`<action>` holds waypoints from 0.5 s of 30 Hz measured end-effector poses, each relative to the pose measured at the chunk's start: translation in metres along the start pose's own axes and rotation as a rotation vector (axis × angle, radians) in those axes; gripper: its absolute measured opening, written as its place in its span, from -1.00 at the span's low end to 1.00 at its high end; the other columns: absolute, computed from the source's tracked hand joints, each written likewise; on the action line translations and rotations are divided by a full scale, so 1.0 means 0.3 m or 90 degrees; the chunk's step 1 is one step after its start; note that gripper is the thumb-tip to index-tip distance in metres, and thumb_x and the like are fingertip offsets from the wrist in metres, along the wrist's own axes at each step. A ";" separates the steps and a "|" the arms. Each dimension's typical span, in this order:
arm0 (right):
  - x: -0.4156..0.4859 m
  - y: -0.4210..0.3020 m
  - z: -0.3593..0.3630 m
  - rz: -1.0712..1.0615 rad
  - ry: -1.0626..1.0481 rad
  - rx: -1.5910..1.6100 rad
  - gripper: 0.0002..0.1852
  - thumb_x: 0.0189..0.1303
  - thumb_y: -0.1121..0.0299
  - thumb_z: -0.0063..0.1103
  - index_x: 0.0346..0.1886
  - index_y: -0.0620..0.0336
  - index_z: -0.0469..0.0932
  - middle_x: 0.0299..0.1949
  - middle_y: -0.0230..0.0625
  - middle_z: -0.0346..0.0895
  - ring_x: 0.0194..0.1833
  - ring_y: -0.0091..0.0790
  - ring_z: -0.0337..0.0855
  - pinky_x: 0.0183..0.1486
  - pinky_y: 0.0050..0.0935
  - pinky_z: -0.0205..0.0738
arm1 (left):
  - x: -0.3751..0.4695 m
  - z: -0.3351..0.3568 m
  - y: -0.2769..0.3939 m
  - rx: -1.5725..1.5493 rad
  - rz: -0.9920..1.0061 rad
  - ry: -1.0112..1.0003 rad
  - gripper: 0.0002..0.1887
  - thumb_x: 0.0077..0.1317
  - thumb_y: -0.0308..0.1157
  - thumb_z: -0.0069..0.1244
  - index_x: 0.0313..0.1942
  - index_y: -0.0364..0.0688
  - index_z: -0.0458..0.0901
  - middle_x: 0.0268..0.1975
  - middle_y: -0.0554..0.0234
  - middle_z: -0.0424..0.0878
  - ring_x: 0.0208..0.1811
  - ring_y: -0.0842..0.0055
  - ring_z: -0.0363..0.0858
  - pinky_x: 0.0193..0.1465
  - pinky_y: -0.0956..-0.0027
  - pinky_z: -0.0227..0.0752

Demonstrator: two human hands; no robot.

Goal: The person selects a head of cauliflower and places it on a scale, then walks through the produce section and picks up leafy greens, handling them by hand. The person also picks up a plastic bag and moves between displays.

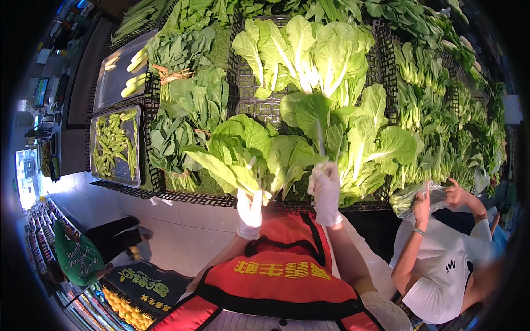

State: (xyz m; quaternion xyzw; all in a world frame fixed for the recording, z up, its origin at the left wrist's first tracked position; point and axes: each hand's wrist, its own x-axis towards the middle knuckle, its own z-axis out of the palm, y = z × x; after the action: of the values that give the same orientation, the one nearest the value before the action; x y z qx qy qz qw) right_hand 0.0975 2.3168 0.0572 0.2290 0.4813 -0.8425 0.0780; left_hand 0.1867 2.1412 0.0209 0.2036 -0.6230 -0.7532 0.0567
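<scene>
My left hand [250,213], in a white glove, grips the base of a leafy green head [232,157] with broad light-green leaves at the front of the display. My right hand [326,192], also gloved in white, is closed near the front edge, with a leaf tip touching or just behind its fingers; whether it holds anything is unclear. Between the hands lies another light-green leafy head [285,159]. Behind my right hand stand more leafy heads [360,140], and a taller group [306,53] rests farther back in the black crate.
Darker greens tied in bundles [182,99] lie to the left, beside a tray of okra [112,145]. Small bok choy [418,111] fills the right side. A person in a white shirt [439,265] handles a clear plastic bag [418,202] at right. Another person in green [78,256] is at lower left.
</scene>
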 end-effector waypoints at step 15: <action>0.481 0.040 0.355 -0.129 -0.217 -0.806 -0.75 0.20 0.26 0.17 -0.28 0.28 0.47 -0.43 -0.25 0.57 -0.43 -0.48 0.59 -0.36 -0.50 0.56 | -0.114 -0.184 0.006 -0.082 -0.099 0.242 -0.63 0.35 -0.49 -0.03 0.11 -0.25 0.26 -0.26 0.29 0.54 -0.33 0.65 0.50 -0.27 0.55 0.47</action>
State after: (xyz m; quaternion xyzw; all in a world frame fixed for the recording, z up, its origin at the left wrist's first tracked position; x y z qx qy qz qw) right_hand -0.0588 2.2333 0.0273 -0.0439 0.8834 -0.4247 0.1931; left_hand 0.2384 2.1018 0.0229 0.3849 -0.5339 -0.7419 0.1278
